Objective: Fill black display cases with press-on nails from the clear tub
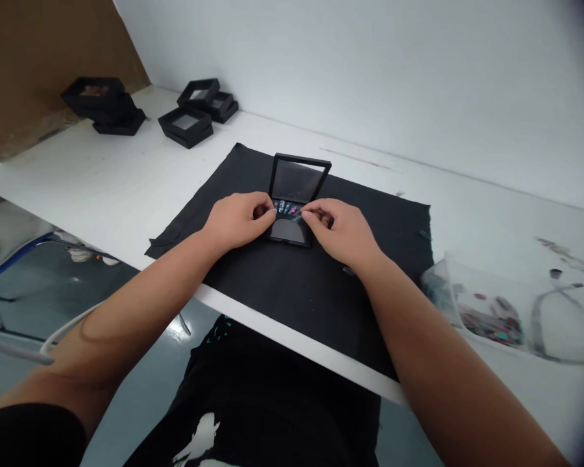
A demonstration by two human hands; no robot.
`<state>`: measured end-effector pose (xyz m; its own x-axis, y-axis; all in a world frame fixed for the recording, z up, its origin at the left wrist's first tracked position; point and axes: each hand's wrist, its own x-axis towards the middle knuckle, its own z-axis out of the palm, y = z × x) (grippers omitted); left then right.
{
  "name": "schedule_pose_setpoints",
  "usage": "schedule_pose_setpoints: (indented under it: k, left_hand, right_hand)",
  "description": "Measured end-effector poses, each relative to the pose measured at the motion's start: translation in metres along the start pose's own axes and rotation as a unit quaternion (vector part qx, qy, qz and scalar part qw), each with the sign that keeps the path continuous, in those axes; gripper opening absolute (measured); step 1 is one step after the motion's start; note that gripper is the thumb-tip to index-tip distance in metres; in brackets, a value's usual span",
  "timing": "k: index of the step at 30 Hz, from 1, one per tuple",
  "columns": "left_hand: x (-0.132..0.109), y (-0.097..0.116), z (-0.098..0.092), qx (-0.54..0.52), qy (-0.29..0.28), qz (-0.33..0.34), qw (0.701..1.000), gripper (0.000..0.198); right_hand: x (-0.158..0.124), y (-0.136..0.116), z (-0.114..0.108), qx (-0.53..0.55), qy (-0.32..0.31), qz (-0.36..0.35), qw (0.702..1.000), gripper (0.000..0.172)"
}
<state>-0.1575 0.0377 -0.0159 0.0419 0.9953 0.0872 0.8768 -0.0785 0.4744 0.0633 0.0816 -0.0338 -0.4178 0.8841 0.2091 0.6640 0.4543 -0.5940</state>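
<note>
A small black display case (300, 159) stands unfolded on a black mat (282, 292), its framed lid with a clear film window tilted up. Across its lower half lies a row of small glossy pieces that look like press-on nails (285, 207), one with bright pink. Thumb and forefinger of my left hand (238, 219) are pinched at the left side of the case; what they grip is hidden. My right hand (343, 227) is closed at the right end of the row, its fingertips pinching a small teal, nail-like piece (296, 218).
Black framed boxes are stacked at the back left (187, 123) and farther left (119, 120). A clear plastic container (486, 311) with colourful small pieces stands at the right. Small dark pieces lie on the mat near my right forearm and at its right edge.
</note>
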Motion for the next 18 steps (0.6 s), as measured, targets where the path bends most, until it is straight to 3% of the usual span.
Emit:
schedule_pose_setpoints:
  k: [9,18]
  left_hand:
    - [-0.0005,-0.0003,0.0000,-0.005,0.002,-0.003,1.000,0.024]
    - [-0.0005,-0.0009,0.0006,-0.009,0.007,-0.008,1.000,0.025]
  right_hand:
    - [0.0034,-0.0058,0.0020,-0.023,-0.007,-0.001,1.000,0.024]
    - [0.0042,-0.0095,0.0083,-0.038,0.044,0.008,0.998,0.027]
